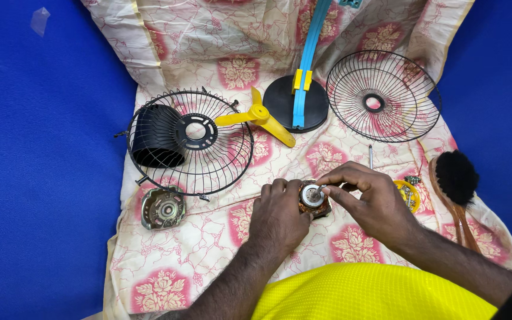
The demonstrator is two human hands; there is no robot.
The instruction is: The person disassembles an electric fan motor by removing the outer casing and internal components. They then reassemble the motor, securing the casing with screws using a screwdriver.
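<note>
The left hand was curled around the near-left side of a small fan motor, its fingers closed against the copper-wound body and holding it steady on the flowered cloth. The motor sat between the two hands, just beyond the left knuckles and under the fingertips of the right hand. That right hand came in from the right with thumb and forefinger pinched together on the short metal shaft that stood out of the motor's round silver top; the remaining fingers were bent loosely above it.

Just behind the right hand a small yellow dish of screws and small parts lay on the cloth, partly hidden by the knuckles. A wooden-handled brush with black bristles lay farther right, near the cloth's edge. A thin metal rod rested on the cloth above the right hand.

To the left of the hands lay a grey metal motor cover, well apart from the motor. Beyond it sat a black wire fan guard with a black cylindrical housing on it. A yellow fan blade lay near the middle, touching a round black base that carried a blue and yellow stand. A second wire guard lay flat at the far right.
</note>
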